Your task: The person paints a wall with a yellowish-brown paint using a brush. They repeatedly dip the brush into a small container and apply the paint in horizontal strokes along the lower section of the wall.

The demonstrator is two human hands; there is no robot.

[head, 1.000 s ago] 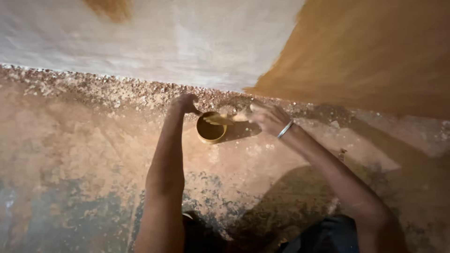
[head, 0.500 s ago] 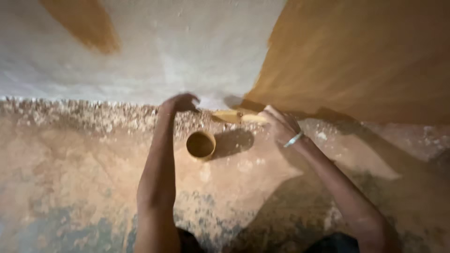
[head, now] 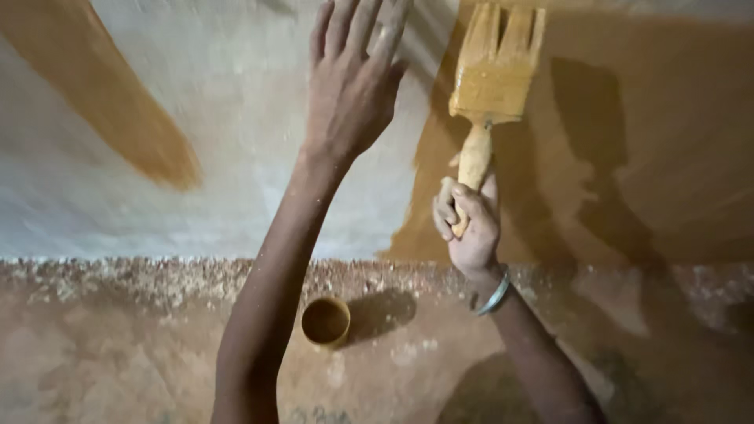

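My right hand (head: 469, 222) grips the handle of a wide paintbrush (head: 492, 71) loaded with ochre paint, its bristles up against the wall at the edge of the painted area. My left hand (head: 350, 82) is raised with fingers spread, flat against the bare whitish wall (head: 228, 118). A small round cup of ochre paint (head: 326, 321) stands on the ground below, between my two forearms. A metal bangle (head: 495, 294) circles my right wrist.
The wall's right part is covered in ochre paint (head: 644, 133); a separate ochre streak (head: 110, 102) runs across the upper left. Rough, speckled earthen ground (head: 118, 345) meets the wall's base.
Both hands rose from the cup on the ground up to the wall. The right hand now holds the loaded brush against the wall; the view tilted upward.
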